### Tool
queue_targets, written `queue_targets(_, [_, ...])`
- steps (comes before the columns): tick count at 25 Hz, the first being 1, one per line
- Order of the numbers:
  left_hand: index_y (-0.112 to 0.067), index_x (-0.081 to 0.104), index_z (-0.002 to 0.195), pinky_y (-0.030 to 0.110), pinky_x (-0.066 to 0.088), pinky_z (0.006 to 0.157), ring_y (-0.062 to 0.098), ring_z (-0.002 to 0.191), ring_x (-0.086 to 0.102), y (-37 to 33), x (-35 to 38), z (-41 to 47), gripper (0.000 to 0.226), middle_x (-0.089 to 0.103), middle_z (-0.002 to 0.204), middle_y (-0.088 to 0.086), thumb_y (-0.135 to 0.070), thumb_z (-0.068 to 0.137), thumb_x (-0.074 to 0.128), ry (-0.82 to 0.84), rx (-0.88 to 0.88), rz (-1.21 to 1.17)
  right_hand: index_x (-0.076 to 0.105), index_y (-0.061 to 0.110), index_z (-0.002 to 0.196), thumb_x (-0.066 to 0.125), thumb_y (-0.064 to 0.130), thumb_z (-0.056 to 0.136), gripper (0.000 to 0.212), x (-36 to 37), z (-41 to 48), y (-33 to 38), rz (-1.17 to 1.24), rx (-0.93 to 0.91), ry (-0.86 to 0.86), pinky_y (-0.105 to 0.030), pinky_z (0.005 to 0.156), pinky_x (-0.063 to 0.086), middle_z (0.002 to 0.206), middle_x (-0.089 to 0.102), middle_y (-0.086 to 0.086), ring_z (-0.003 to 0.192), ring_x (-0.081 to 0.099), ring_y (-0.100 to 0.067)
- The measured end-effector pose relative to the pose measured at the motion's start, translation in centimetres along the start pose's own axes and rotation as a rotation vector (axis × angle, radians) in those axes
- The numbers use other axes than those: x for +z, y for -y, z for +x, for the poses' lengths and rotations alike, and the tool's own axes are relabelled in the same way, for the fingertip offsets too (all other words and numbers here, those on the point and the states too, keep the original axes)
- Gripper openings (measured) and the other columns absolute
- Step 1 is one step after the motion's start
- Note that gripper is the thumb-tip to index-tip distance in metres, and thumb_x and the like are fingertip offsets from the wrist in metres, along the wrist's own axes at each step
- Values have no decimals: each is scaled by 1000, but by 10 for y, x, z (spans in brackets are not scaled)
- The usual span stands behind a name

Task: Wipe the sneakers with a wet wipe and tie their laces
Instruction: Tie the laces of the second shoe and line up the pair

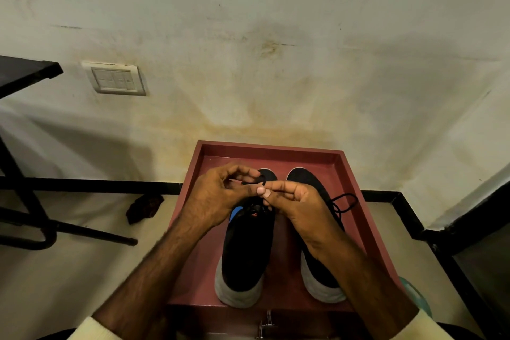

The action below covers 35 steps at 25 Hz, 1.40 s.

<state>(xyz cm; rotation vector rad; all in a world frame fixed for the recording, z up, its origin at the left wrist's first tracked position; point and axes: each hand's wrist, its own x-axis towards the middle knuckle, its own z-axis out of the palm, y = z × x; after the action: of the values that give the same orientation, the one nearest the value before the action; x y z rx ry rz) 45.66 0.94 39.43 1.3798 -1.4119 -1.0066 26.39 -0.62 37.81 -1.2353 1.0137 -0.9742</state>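
Observation:
Two black sneakers with grey-white soles stand side by side, toes toward the wall, on a dark red tray-like surface (356, 174). Both hands meet over the left sneaker (245, 251). My left hand (218, 196) pinches a loop of its black lace (255, 181); my right hand (298, 201) grips the lace between thumb and fingers, right beside the left hand. The right sneaker (309, 176) is partly hidden under my right wrist; its black laces (343, 203) lie loose to the right on the tray. No wet wipe is in view.
The red tray stands against a stained pale wall. A black metal table frame (30, 218) stands at left, a dark crumpled thing (143, 208) lies on the floor beside it, and a switch plate (116, 80) is on the wall. A dark ledge (469, 229) runs at right.

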Motion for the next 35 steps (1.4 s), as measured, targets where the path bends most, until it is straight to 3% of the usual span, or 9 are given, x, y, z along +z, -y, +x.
queue_targets(5, [-26, 81, 87, 16, 50, 64, -3, 60, 65, -6, -7, -3, 29, 74, 67, -11, -51, 74, 76, 116, -17, 135, 70, 12, 117, 78, 5, 91, 29, -4, -5, 6, -34, -104, 29, -33, 86, 61, 92, 79, -18, 82, 76, -23])
queue_targets(8, [-27, 80, 83, 27, 56, 67, 3, 64, 67, -6, -13, -3, 34, 76, 71, -7, -60, 78, 74, 153, 4, 219, 67, 26, 131, 78, 12, 92, 43, -5, -8, 7, -376, -259, 105, -27, 85, 59, 94, 75, -1, 86, 73, -20])
queue_targets(10, [-25, 78, 82, 39, 62, 72, 15, 68, 70, -6, -14, -3, 39, 76, 74, -3, -63, 79, 71, 162, 16, 259, 77, 29, 117, 80, 22, 91, 27, -4, -9, 5, -610, -368, 65, -20, 81, 55, 94, 70, 10, 87, 69, -11])
queue_targets(17, [-25, 73, 78, 46, 62, 77, 20, 76, 72, -4, -12, -2, 40, 76, 78, -1, -65, 81, 71, 66, 35, 348, 72, 21, 94, 80, 29, 91, 11, -5, -12, 8, -503, -156, 224, -21, 74, 54, 83, 71, 7, 75, 66, -2])
queue_targets(23, [-24, 73, 77, 21, 58, 68, 18, 74, 72, -3, -12, -2, 35, 75, 75, 1, -58, 84, 72, -34, 20, 379, 76, 26, 115, 69, 19, 99, 19, -14, -14, 14, -727, -348, 15, -17, 78, 60, 88, 78, 10, 84, 75, -2])
queue_targets(27, [-22, 72, 80, 29, 61, 73, 17, 69, 73, -2, -16, -1, 35, 72, 68, 3, -56, 87, 70, -14, -26, 383, 76, 29, 109, 61, 19, 104, 19, -25, -8, 16, -419, -149, -40, -33, 77, 62, 79, 74, 7, 67, 71, -9])
queue_targets(30, [-22, 74, 78, 22, 51, 65, 7, 58, 58, -3, -29, 0, 35, 59, 57, -9, -56, 83, 74, -28, -101, 410, 76, 22, 99, 57, 12, 106, 23, -34, -5, 24, -270, -14, -131, -26, 52, 47, 76, 68, 1, 43, 50, -7])
queue_targets(32, [-24, 74, 76, 24, 48, 70, 3, 70, 61, -3, -41, 1, 31, 65, 69, -15, -54, 80, 79, -58, -149, 495, 77, 21, 98, 57, 11, 105, 23, -48, -6, 30, -312, 77, -141, -19, 43, 36, 61, 62, 11, 37, 41, -1])
queue_targets(35, [-21, 71, 78, 25, 50, 69, 8, 78, 64, 2, -56, 1, 28, 70, 84, -6, -47, 81, 80, -30, -300, 695, 78, 26, 97, 61, 15, 103, 21, -70, -6, 28, -644, 116, -73, -32, 53, 52, 63, 70, 14, 50, 59, -15])
